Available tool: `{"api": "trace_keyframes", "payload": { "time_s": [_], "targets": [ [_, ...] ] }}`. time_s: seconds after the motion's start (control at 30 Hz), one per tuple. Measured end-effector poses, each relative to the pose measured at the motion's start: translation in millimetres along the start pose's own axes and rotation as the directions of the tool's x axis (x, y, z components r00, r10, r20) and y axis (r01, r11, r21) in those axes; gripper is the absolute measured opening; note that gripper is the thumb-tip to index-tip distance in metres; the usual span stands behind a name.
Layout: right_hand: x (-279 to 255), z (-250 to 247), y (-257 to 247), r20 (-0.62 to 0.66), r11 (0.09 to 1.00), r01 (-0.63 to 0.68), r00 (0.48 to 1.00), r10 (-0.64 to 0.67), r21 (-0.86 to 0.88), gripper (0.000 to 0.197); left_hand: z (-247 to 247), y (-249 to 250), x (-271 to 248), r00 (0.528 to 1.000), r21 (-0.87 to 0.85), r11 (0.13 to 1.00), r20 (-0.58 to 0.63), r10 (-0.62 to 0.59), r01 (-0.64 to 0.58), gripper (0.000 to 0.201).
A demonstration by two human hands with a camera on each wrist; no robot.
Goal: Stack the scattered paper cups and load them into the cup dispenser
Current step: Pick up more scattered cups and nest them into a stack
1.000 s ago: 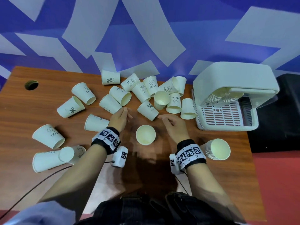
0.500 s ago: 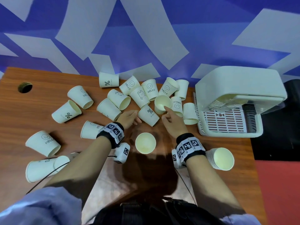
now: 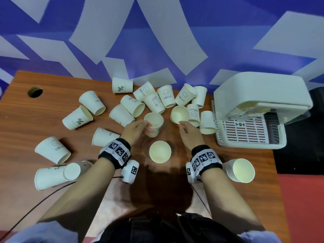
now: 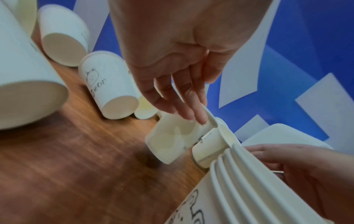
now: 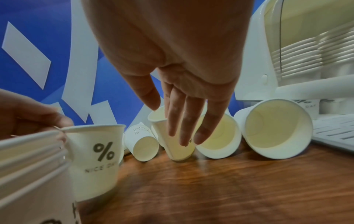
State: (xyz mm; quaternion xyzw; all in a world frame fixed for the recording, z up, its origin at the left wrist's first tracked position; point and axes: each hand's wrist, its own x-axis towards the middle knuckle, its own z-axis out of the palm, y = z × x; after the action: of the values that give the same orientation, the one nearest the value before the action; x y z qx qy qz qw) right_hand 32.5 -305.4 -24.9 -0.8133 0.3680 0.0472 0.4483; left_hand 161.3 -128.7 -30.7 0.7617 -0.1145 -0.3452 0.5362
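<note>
Several white paper cups (image 3: 121,87) lie scattered on the wooden table (image 3: 26,123). My left hand (image 3: 140,128) pinches the rim of a cup printed with a percent sign (image 5: 95,159) and holds it upright (image 3: 154,120), fingers inside it (image 4: 168,141). My right hand (image 3: 187,130) holds another cup (image 3: 180,114) by its near rim, thumb at the rim and fingers down the outside (image 5: 179,152). Between my wrists a short stack of nested cups (image 3: 160,151) stands upright. The white cup dispenser (image 3: 259,95) sits at the right with stacked cups (image 3: 245,111) inside.
A second nested stack (image 3: 240,170) lies on its side by my right wrist. Loose cups fill the table's left and back. A round cable hole (image 3: 35,92) is at the far left. The dispenser's slatted tray (image 3: 245,132) borders the cups on the right.
My left hand has taken the percent-sign cup, which lay on its side, and raised it upright. My right hand has reached forward and taken hold of the open cup's rim.
</note>
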Motion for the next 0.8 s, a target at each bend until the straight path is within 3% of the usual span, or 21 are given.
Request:
{"api": "trace_keyframes", "payload": {
  "time_s": [0.13, 0.3, 0.57, 0.8],
  "targets": [
    [-7, -1, 0, -0.043, 0.999, -0.010, 0.999, 0.011, 0.033, 0.036, -11, 4, -21, 0.990, 0.021, 0.994, -0.083, 0.113, -0.111, 0.026],
    [-16, -2, 2, -0.076, 0.998, -0.009, 0.997, 0.013, 0.057, 0.034, -19, 22, -55, 0.973, -0.112, 0.970, -0.111, 0.202, -0.214, 0.029],
    [-30, -15, 3, -0.206, 0.988, 0.077, 0.977, -0.048, 0.132, 0.023, -15, 32, -99, 0.968, -0.238, 0.940, -0.001, 0.252, -0.245, 0.031],
    [-52, -27, -7, -0.322, 0.927, 0.183, 0.944, -0.073, 0.327, 0.025, -4, 12, -106, 0.973, -0.090, 0.974, 0.082, 0.214, -0.207, 0.032]
  ]
}}
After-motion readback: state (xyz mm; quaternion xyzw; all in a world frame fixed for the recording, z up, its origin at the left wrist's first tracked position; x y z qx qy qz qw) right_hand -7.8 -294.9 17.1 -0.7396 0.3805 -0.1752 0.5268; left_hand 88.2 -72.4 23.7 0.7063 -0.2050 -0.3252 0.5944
